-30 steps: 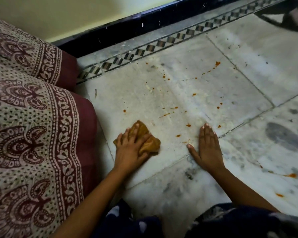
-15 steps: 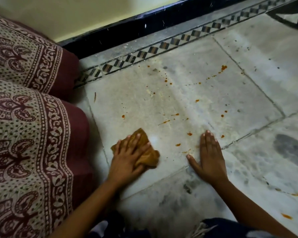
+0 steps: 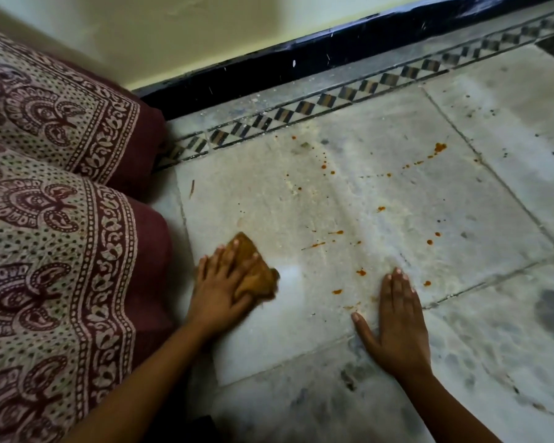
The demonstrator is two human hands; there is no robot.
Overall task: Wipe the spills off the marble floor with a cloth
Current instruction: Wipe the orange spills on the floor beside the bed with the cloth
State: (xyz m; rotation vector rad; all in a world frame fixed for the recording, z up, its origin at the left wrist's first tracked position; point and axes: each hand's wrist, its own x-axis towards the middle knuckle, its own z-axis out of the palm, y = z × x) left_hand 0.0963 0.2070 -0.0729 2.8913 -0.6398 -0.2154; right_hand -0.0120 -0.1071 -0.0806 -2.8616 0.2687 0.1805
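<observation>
My left hand (image 3: 219, 287) presses down on a crumpled orange-brown cloth (image 3: 256, 273) at the near left of a pale marble floor slab (image 3: 397, 199). Flat on the floor to the right lies my right hand (image 3: 395, 324), fingers together, holding nothing. Orange spill drops (image 3: 361, 272) dot the slab between and beyond my hands. A bigger orange blot (image 3: 439, 148) sits near the slab's far right corner, with a trail of small specks (image 3: 324, 166) toward the far edge.
Two maroon cushions with cream block-print covers (image 3: 55, 225) crowd the left side, close to my left arm. A checkered inlay border (image 3: 333, 97) and a black skirting (image 3: 301, 59) run along the wall beyond. Grey-veined marble slabs (image 3: 509, 330) continue to the right and near side.
The view has shifted slightly. My left hand with the cloth has slid a little to the left, toward the cushion. An orange spot beyond the cloth is gone. My right hand stays planted.
</observation>
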